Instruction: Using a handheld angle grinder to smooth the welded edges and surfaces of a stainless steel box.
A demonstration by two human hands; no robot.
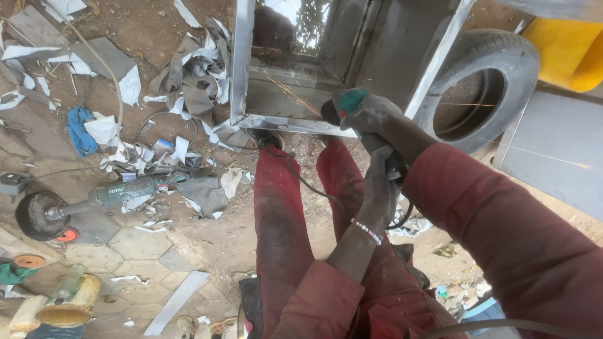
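Left hand (pixel 379 188) is wrapped tight around the back end of the grinder (pixel 361 135), forearm coming straight up from the bottom of the shot with a bead bracelet (pixel 366 231) on the wrist. Right hand (pixel 366 113) sits further forward, closed over the head of the tool, red sleeve (pixel 502 232) running in from the lower right. So both hands are clamped on it, and it's pressed against the bottom rail of the metal frame (pixel 286 122), with sparks flying off up and to the left. You can't really see the disc itself, the fingers cover most of the body and only a bit of green shows. Its cord (pixel 308 182) loops down across the red trousers (pixel 282 232). Over on the left ground there's a second grinder (pixel 81 204) lying among paper scraps (pixel 188 81) and a blue rag (pixel 78 130), well apart from the hands. Old tyre (pixel 483 88) leans just right of the frame, partly behind it, and a yellow thing (pixel 568 53) is cut off at the top right corner. Bare dirt between the legs and the scraps is the only open bit.
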